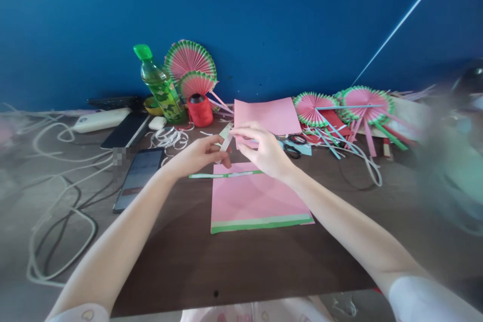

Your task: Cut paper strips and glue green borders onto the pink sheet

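My left hand and my right hand meet above the brown table, both pinching a narrow pale paper strip between their fingertips. Just below them lies a pink paper sheet with a green and white band along its near edge. A thin green and white strip lies across the sheet's far edge. A second plain pink sheet rests behind my hands.
Pink and green paper fans stand at the back, more fans with loose strips at right. A green bottle, red thread spool, scissors, phones and white cables lie to the left.
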`<action>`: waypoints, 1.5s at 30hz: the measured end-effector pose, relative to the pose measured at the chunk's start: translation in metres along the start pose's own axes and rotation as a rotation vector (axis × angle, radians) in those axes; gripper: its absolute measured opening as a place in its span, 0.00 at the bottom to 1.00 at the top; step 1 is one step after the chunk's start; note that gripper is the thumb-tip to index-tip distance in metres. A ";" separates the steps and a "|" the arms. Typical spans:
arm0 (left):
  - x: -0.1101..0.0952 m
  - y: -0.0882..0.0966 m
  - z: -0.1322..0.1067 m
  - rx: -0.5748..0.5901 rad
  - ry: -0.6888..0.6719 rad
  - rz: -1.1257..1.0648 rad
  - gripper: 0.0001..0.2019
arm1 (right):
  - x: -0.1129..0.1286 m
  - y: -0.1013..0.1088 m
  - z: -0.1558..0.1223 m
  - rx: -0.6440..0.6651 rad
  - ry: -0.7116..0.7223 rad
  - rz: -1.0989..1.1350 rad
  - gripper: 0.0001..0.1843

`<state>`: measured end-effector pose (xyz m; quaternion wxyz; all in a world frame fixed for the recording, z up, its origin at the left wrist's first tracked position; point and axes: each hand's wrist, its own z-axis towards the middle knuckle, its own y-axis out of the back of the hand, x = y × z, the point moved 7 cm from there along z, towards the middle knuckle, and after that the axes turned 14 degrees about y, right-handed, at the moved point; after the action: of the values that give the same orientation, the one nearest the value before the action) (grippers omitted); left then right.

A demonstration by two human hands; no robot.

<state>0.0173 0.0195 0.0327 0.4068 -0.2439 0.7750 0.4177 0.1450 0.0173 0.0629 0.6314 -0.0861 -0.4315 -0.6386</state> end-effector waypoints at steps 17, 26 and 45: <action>-0.003 -0.008 0.002 -0.039 -0.037 -0.133 0.12 | -0.011 -0.005 0.000 0.053 -0.162 0.300 0.05; -0.004 -0.022 0.001 0.169 -0.077 -0.205 0.19 | -0.023 0.006 0.000 -0.049 -0.267 0.331 0.07; 0.002 -0.021 0.005 -0.005 -0.051 -0.280 0.11 | -0.007 0.008 -0.001 0.101 -0.090 -0.050 0.03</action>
<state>0.0335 0.0127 0.0196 0.4801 -0.3397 0.7218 0.3649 0.1536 0.0231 0.0609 0.5986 -0.0718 -0.4933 -0.6271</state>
